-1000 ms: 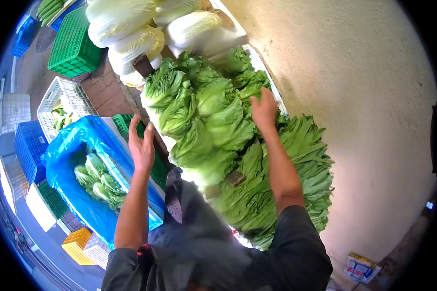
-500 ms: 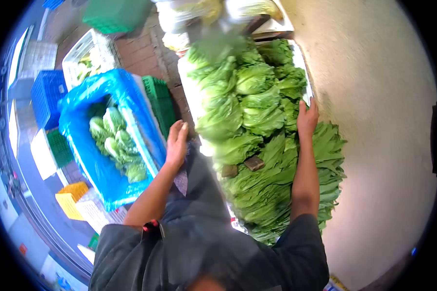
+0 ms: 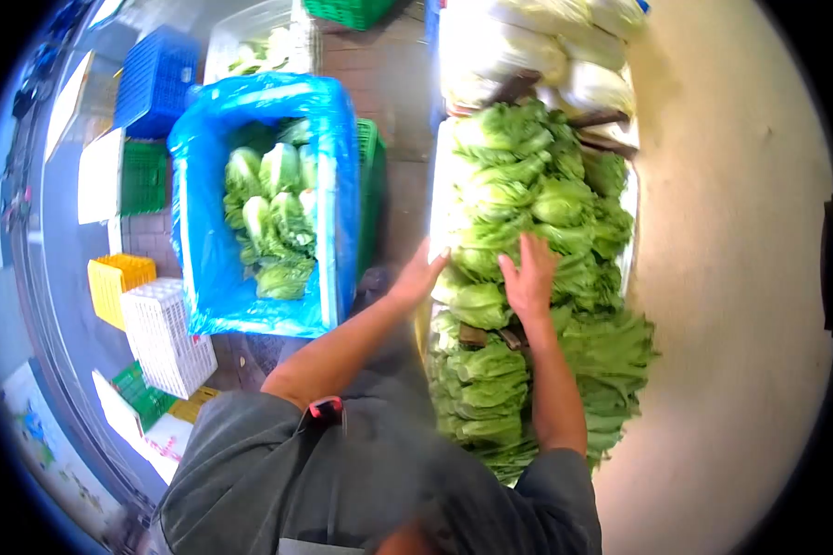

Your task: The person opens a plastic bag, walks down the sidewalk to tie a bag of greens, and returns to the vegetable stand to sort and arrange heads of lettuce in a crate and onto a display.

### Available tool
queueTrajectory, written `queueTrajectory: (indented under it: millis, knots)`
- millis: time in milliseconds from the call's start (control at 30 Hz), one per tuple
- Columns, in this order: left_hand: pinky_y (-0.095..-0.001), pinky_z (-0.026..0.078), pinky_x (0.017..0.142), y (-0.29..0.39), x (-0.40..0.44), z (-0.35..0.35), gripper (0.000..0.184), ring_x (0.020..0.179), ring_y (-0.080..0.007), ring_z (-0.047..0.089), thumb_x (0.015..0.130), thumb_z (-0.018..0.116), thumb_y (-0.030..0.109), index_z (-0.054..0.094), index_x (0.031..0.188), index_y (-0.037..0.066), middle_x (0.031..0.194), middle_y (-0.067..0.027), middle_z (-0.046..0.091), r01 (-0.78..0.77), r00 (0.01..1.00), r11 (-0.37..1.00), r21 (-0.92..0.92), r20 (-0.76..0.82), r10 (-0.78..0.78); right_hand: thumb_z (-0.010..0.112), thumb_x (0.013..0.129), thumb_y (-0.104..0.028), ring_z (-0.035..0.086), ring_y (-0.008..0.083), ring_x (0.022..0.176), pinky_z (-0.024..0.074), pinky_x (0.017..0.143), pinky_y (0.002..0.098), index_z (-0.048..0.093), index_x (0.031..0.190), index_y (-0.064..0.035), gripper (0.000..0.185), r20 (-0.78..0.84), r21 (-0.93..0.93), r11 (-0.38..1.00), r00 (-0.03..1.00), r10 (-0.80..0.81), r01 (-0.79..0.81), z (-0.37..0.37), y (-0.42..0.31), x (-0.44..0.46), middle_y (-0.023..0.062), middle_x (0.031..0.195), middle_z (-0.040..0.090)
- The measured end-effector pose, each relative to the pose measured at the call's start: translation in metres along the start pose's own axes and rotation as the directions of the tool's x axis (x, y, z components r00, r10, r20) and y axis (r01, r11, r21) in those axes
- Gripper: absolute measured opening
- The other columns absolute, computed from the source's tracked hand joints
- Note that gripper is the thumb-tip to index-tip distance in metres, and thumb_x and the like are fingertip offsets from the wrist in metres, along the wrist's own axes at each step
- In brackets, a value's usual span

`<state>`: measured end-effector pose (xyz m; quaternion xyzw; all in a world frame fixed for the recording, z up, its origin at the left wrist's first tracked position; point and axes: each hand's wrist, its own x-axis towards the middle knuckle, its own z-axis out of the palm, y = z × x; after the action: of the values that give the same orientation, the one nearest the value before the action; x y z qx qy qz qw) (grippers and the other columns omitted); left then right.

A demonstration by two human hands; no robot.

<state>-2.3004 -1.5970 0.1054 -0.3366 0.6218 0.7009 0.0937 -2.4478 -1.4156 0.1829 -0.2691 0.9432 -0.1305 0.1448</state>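
Note:
Green lettuce heads (image 3: 491,185) lie in rows on a long stand with a white edge. My left hand (image 3: 419,276) is at the stand's left edge, its fingertips beside the lettuce and its fingers apart. Over the middle of the heap, my right hand (image 3: 530,275) rests on or just above the heads with thumb and fingers spread, nothing held. Nearer my body lie long leafy greens (image 3: 611,370), with a small brown block (image 3: 473,336) at their upper edge. To the left, a box lined with blue plastic (image 3: 194,268) holds several heads of green vegetable (image 3: 278,171).
Wrapped pale cabbages (image 3: 597,90) occupy the far end of the stand. A beige wall (image 3: 722,277) runs along the right. Around the left side are a blue crate (image 3: 157,81), a white crate (image 3: 168,338), a yellow crate (image 3: 120,289) and a green crate (image 3: 143,176).
The view has turned and shifted. My right hand has moved from the stand's right edge to the middle of the lettuce; my left hand has come up to the stand's left edge.

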Motion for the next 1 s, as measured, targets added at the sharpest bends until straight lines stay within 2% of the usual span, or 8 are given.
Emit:
queueTrajectory:
  millis: [133,200,400,467,600,700,967,1000]
  knots:
    - [-0.0361,0.039,0.107,0.026,-0.043,-0.066,0.068,0.127,-0.0304,0.051,0.095,0.057,0.047,0.046,0.138,-0.004,0.14,-0.0224,0.05,0.011,1.0,0.985,0.175,0.025,-0.016,0.063,0.092,-0.036,0.034,0.0401,0.141,0.0126,0.119,0.056,0.045,0.142,-0.0032,0.062,0.093,0.151,0.987,0.995,0.039,-0.053,-0.041,-0.037,-0.016,0.0224,0.149,0.041]
    - [-0.0363,0.04,0.106,0.023,-0.067,-0.098,0.061,0.124,-0.0327,0.053,0.095,0.057,0.045,0.054,0.131,-0.004,0.134,-0.0228,0.056,0.037,0.998,0.983,0.181,0.035,-0.044,0.064,0.091,-0.025,0.047,0.0365,0.132,0.0381,0.108,0.042,0.047,0.14,0.0026,0.058,0.252,0.367,0.924,0.968,0.015,-0.109,-0.062,-0.064,-0.025,0.0255,0.143,0.047]
    - [-0.0404,0.05,0.087,-0.014,-0.162,-0.194,0.052,0.102,-0.0309,0.064,0.09,0.064,0.047,0.065,0.115,0.002,0.113,-0.0192,0.067,0.097,0.995,0.915,0.392,-0.05,-0.083,0.067,0.086,-0.022,0.056,0.0342,0.122,0.0424,0.105,0.0399,0.049,0.136,0.0077,0.061,0.45,0.514,0.858,0.855,-0.259,-0.011,-0.078,-0.158,-0.07,0.025,0.137,0.054]
    - [-0.0427,0.049,0.089,-0.042,-0.202,-0.224,0.046,0.101,-0.0342,0.065,0.092,0.057,0.046,0.069,0.112,0.006,0.108,-0.0202,0.068,0.163,0.986,0.897,0.41,-0.099,-0.134,0.064,0.088,-0.038,0.053,0.0364,0.126,0.0432,0.105,0.0417,0.041,0.144,0.0024,0.072,0.652,0.519,0.838,0.711,-0.263,-0.166,-0.071,-0.192,-0.087,0.0271,0.14,0.05]
    - [-0.0482,0.051,0.085,-0.124,-0.282,-0.271,0.041,0.092,-0.0401,0.066,0.094,0.05,0.042,0.071,0.101,0.007,0.097,-0.0215,0.069,0.238,0.971,0.755,0.61,-0.146,-0.189,0.059,0.095,-0.037,0.05,0.0293,0.13,0.04,0.108,0.0391,0.041,0.145,0.0008,0.065,0.753,0.557,0.829,0.445,-0.484,-0.041,-0.003,-0.216,-0.135,0.0213,0.146,0.046]
    - [-0.0496,0.05,0.088,-0.172,-0.349,-0.291,0.042,0.095,-0.0413,0.065,0.096,0.045,0.04,0.069,0.101,0.005,0.099,-0.0225,0.069,0.289,0.957,0.76,0.582,-0.168,-0.235,0.051,0.101,-0.03,0.049,0.0274,0.131,0.0366,0.111,0.0363,0.045,0.142,0.001,0.052,0.812,0.582,0.719,0.327,-0.484,-0.381,0.045,-0.222,-0.175,0.0183,0.144,0.049]
    - [-0.0501,0.051,0.085,-0.255,-0.446,-0.332,0.035,0.094,-0.0419,0.065,0.09,0.049,0.03,0.07,0.099,0.004,0.099,-0.0249,0.068,0.306,0.948,0.851,0.427,-0.218,-0.231,0.054,0.101,-0.029,0.05,0.0232,0.128,0.0391,0.106,0.0332,0.047,0.14,0.0019,0.051,0.669,0.69,0.706,0.51,-0.541,-0.156,0.083,-0.251,-0.225,0.0149,0.137,0.055]
    - [-0.05,0.051,0.085,-0.265,-0.45,-0.338,0.036,0.095,-0.0417,0.065,0.089,0.05,0.031,0.07,0.1,0.004,0.099,-0.025,0.068,0.333,0.938,0.854,0.4,-0.238,-0.254,0.054,0.1,-0.03,0.051,0.0222,0.128,0.0397,0.105,0.0325,0.047,0.14,0.0015,0.051,0.737,0.64,0.724,0.472,-0.483,-0.259,0.1,-0.253,-0.223,0.0149,0.136,0.056]
